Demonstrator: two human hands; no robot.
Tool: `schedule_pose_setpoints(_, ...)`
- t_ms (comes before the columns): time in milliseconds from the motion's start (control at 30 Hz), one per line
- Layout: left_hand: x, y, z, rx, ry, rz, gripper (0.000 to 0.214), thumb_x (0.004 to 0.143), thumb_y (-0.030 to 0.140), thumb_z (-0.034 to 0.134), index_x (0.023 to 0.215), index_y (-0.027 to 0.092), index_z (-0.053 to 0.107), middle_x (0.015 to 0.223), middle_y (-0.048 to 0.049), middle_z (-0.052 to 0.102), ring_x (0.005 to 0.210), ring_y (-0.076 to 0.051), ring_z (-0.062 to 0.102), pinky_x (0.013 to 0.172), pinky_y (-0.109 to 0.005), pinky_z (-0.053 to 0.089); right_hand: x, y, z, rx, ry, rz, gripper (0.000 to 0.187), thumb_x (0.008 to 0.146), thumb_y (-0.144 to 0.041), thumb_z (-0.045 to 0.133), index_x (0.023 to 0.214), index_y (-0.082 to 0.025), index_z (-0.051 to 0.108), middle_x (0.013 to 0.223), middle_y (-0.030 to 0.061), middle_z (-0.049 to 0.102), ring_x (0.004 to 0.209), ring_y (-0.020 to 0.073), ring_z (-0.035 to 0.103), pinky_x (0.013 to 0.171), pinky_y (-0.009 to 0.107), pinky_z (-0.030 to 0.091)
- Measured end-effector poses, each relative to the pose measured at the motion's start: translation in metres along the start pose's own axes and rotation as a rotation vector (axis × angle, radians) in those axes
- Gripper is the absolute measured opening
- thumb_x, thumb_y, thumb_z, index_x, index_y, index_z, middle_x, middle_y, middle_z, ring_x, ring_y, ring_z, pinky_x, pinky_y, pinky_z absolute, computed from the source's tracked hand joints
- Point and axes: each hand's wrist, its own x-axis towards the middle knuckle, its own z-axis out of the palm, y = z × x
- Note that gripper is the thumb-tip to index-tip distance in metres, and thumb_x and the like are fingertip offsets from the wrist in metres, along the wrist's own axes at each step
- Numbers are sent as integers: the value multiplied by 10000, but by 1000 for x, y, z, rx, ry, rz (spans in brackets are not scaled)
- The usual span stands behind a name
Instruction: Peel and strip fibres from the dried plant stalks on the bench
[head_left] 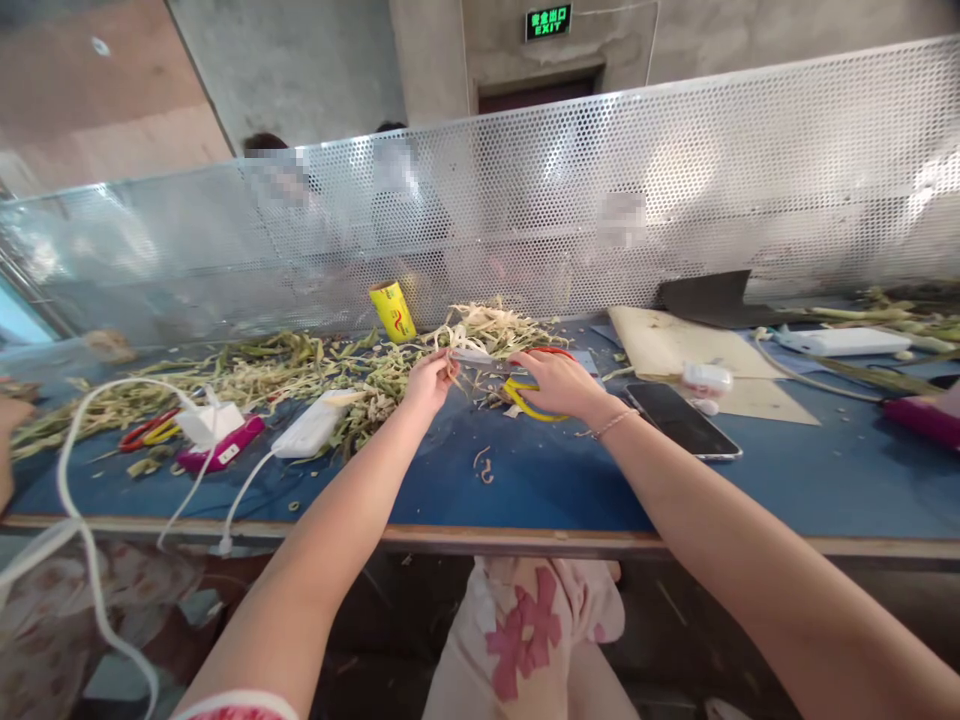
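- The left hand (429,382) has its fingertips pinched on a thin pale strip (452,366) of dry plant matter.
- The right hand (559,383), wearing a bracelet, grasps scissors (514,392) with red and yellow handles; their blades point across to the left hand's fingertips. Whether the blades touch the strip is too blurred to tell.
- Just beyond both hands lies a heap of pale shreds (499,325) on the blue tabletop (465,500).
- Left of the left hand, greenish dry leaves (262,372) spread widely, with a tilted yellow tube (392,312) near its far side.
- Nearer the body on that side are a white power bank (309,427) with a cable and a magenta device (223,447).
- Just beside the right wrist lies a dark-screened phone (682,420); beyond it are a small white case (707,378) and cream sheets (667,342).
- A perforated metal screen (510,210) stands beyond the hands.
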Motion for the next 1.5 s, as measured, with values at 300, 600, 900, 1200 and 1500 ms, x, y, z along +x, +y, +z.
schedule_pose_setpoints(300,-2,-2,2,24,-33,-8,164,636,-41,534,640,118,572,538,4,594,475,-60,549,561,-186,451,1,-3,-3,-22,-10,12,459,792,-330,485,1230,-216,413,1086,86,582,994,222,544,853,327,376)
schedule_pose_setpoints(600,-1,-2,2,18,-41,-3,171,645,-29,536,573,127,526,478,27,550,460,-41,525,575,-163,461,1,-3,-3,-24,10,2,423,805,-313,454,1215,-215,436,1098,78,584,1001,221,547,861,323,383)
schedule_pose_setpoints(900,-1,-3,0,11,-75,8,148,649,-10,564,582,120,539,491,24,545,506,-58,560,599,-182,464,2,-6,-8,-43,-8,20,426,812,-286,427,1229,-201,449,1110,87,588,988,221,558,859,326,390)
schedule_pose_setpoints(1200,-5,0,3,12,-49,-32,122,686,5,554,643,119,563,553,7,595,551,-67,584,585,-183,465,4,-2,3,155,97,179,408,814,-265,401,1208,-158,416,1139,119,569,1018,237,539,842,327,400)
schedule_pose_setpoints(1500,-4,4,6,-74,-39,-98,153,717,13,481,615,120,521,537,11,540,405,-15,421,408,-139,341,5,2,7,207,36,363,388,814,-325,382,1163,-158,409,992,137,622,876,261,587,710,316,408)
